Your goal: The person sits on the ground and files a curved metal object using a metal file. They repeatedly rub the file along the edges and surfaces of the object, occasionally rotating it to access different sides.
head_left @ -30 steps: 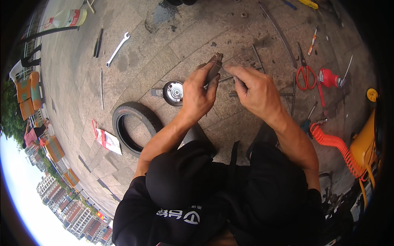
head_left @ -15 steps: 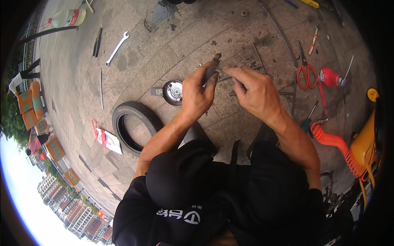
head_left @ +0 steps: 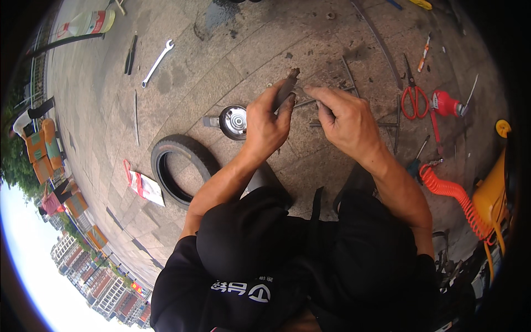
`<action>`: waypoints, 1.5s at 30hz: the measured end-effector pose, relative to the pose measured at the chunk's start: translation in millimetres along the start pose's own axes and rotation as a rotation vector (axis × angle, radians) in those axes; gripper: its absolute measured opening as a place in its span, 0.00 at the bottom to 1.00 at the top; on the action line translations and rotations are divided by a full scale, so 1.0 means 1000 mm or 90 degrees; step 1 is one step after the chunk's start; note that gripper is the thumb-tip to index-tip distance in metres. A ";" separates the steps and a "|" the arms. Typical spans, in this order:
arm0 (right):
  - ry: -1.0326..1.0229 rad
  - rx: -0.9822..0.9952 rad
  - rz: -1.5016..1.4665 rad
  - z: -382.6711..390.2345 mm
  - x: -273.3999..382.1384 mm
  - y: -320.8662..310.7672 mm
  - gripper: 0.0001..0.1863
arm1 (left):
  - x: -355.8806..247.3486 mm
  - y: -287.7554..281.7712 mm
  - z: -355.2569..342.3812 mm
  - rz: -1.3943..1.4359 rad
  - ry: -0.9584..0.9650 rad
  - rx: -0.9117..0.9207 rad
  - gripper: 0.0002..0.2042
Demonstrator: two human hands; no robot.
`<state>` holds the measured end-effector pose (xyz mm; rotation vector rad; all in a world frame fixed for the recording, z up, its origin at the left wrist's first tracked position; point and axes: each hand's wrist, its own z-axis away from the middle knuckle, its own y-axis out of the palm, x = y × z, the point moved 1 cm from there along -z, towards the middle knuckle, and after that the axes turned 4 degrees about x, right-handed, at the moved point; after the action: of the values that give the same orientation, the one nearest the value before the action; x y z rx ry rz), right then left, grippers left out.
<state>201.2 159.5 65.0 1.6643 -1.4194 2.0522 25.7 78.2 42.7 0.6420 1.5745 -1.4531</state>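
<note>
Gripping a dark flat piece (head_left: 284, 95) between thumb and fingers, the left hand (head_left: 266, 124) is holding it over the paving (head_left: 228, 74), its long axis slanting away from the person and rightward. The right hand (head_left: 351, 120) is hovering just to its right, index finger pointing leftward at it. From where I'm standing, I cannot tell whether those right fingertips are pinching anything; the left hand is clearly sitting nearer.

Stone paving (head_left: 221, 74) (stained in patches) | black tire (head_left: 204, 157) | silver wrench (head_left: 157, 63) | red-handled scissors (head_left: 411, 84) | round metal drum (head_left: 235, 122)
</note>
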 end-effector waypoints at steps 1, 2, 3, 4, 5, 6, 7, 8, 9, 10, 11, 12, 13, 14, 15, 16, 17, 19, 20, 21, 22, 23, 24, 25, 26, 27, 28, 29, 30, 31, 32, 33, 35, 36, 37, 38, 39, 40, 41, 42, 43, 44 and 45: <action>0.026 0.043 0.004 0.000 0.000 0.000 0.18 | -0.001 0.000 0.000 -0.003 0.000 0.003 0.15; 0.051 0.092 0.009 0.001 0.000 0.000 0.19 | -0.001 -0.001 0.000 0.001 -0.011 0.005 0.15; 0.046 0.057 -0.001 0.001 0.001 0.000 0.19 | -0.001 -0.001 0.000 0.005 -0.023 0.008 0.15; 0.041 0.031 -0.011 0.000 0.000 0.000 0.19 | -0.001 -0.001 0.001 0.009 -0.035 0.010 0.15; 0.039 -0.006 -0.024 0.000 0.000 0.000 0.19 | -0.002 0.000 0.001 0.006 -0.022 0.005 0.15; 0.006 -0.002 -0.014 0.000 0.000 0.002 0.18 | -0.002 0.000 0.000 0.003 -0.009 0.001 0.15; -0.021 -0.009 -0.008 0.001 0.000 0.003 0.17 | -0.001 0.000 0.000 -0.001 0.002 -0.003 0.15; -0.057 -0.004 -0.008 0.001 0.001 0.004 0.17 | -0.001 0.000 0.000 0.004 0.001 -0.002 0.15; -0.029 -0.021 -0.007 0.001 -0.001 0.004 0.17 | -0.001 0.000 -0.001 0.010 0.000 -0.002 0.15; -0.010 -0.024 -0.012 0.000 -0.002 0.005 0.16 | -0.001 0.001 -0.001 0.015 -0.002 -0.003 0.15; 0.015 -0.042 -0.019 0.000 -0.003 0.005 0.16 | -0.001 0.001 -0.001 0.014 -0.003 -0.003 0.15; -0.003 -0.018 -0.013 0.001 -0.003 0.005 0.17 | -0.001 0.001 -0.001 0.011 -0.001 -0.003 0.15; -0.011 -0.009 -0.008 0.001 -0.003 0.006 0.17 | -0.001 0.001 0.000 0.009 -0.001 -0.002 0.15; -0.025 0.010 -0.006 0.001 -0.003 0.006 0.17 | 0.000 0.001 0.000 0.010 -0.013 0.001 0.15; -0.008 -0.008 -0.012 0.000 -0.004 0.006 0.17 | 0.000 0.001 -0.001 0.011 -0.023 0.004 0.15; 0.004 -0.015 -0.021 0.000 -0.005 0.006 0.17 | 0.000 0.001 -0.001 0.012 -0.034 0.006 0.15; 0.011 -0.028 -0.032 -0.001 -0.005 0.006 0.17 | 0.000 0.001 -0.001 0.014 -0.031 0.005 0.15; -0.004 0.002 -0.012 -0.001 -0.006 0.007 0.17 | 0.001 0.002 -0.002 0.017 -0.022 0.003 0.15; -0.011 0.014 0.000 -0.001 -0.006 0.007 0.17 | 0.001 0.002 -0.003 0.014 -0.023 0.002 0.15; -0.004 0.000 -0.013 -0.002 -0.006 0.007 0.16 | 0.002 0.002 -0.003 0.013 -0.023 0.002 0.15; 0.005 -0.010 -0.024 -0.002 -0.007 0.007 0.16 | 0.002 0.003 -0.004 0.009 -0.030 0.002 0.15; 0.015 -0.024 -0.035 -0.002 -0.008 0.007 0.16 | 0.003 0.003 -0.004 0.014 -0.024 0.001 0.14; 0.005 -0.012 -0.030 -0.002 -0.008 0.008 0.16 | 0.003 0.003 -0.004 0.015 -0.022 0.000 0.14; -0.002 -0.002 -0.026 -0.002 -0.007 0.008 0.16 | 0.003 0.003 -0.004 0.017 -0.023 0.000 0.14; -0.015 0.015 -0.022 -0.002 -0.007 0.008 0.16 | 0.003 0.003 -0.004 0.016 -0.035 0.003 0.14; 0.001 -0.008 -0.027 -0.003 -0.008 0.008 0.16 | 0.003 0.003 -0.004 0.016 -0.046 0.006 0.14; 0.010 -0.023 -0.034 -0.004 -0.008 0.008 0.16 | 0.004 0.003 -0.004 0.017 -0.058 0.009 0.14; 0.025 -0.050 -0.041 -0.004 -0.009 0.008 0.16 | 0.004 0.003 -0.005 0.020 -0.047 0.006 0.14; 0.008 -0.019 -0.037 -0.004 -0.008 0.009 0.16 | 0.004 0.003 -0.006 0.023 -0.036 0.003 0.14; -0.001 -0.001 -0.032 -0.004 -0.007 0.010 0.16 | 0.004 0.003 -0.006 0.021 -0.033 0.003 0.14; -0.016 0.034 -0.030 -0.004 -0.007 0.011 0.16 | 0.004 0.003 -0.006 0.018 -0.032 0.003 0.15; 0.007 0.012 -0.026 -0.004 -0.007 0.012 0.17 | 0.005 0.003 -0.007 0.012 -0.038 0.006 0.15; 0.044 -0.001 -0.030 -0.005 -0.009 0.011 0.17 | 0.005 0.003 -0.005 0.009 -0.046 0.009 0.15; 0.029 0.022 -0.020 -0.005 -0.008 0.012 0.17 | 0.006 0.003 -0.006 0.012 -0.044 0.009 0.15; 0.019 0.034 -0.012 -0.005 -0.008 0.012 0.17 | 0.007 0.003 -0.006 0.015 -0.042 0.010 0.15; 0.007 0.059 -0.005 -0.005 -0.008 0.013 0.17 | 0.008 0.003 -0.006 0.009 -0.043 0.010 0.15; 0.019 0.035 -0.012 -0.005 -0.009 0.013 0.17 | 0.008 0.003 -0.006 0.005 -0.042 0.009 0.15; 0.029 0.026 -0.021 -0.006 -0.009 0.013 0.17 | 0.009 0.004 -0.006 -0.002 -0.045 0.008 0.15; 0.039 0.008 -0.031 -0.006 -0.009 0.014 0.17 | 0.009 0.004 -0.006 0.005 -0.039 0.005 0.15; 0.022 0.026 -0.027 -0.006 -0.008 0.015 0.17 | 0.010 0.004 -0.006 0.007 -0.037 0.001 0.14; 0.005 0.030 -0.022 -0.006 -0.008 0.016 0.17 | 0.010 0.004 -0.007 0.009 -0.032 -0.001 0.14; -0.008 0.044 -0.017 -0.006 -0.007 0.016 0.17 | 0.011 0.004 -0.007 0.009 -0.051 0.004 0.14; 0.007 0.035 -0.032 -0.006 -0.008 0.017 0.17 | 0.011 0.004 -0.007 0.009 -0.070 0.009 0.14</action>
<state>189.6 158.0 49.7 1.6899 -1.3150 2.0875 22.1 83.6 30.2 0.5717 1.4732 -1.4651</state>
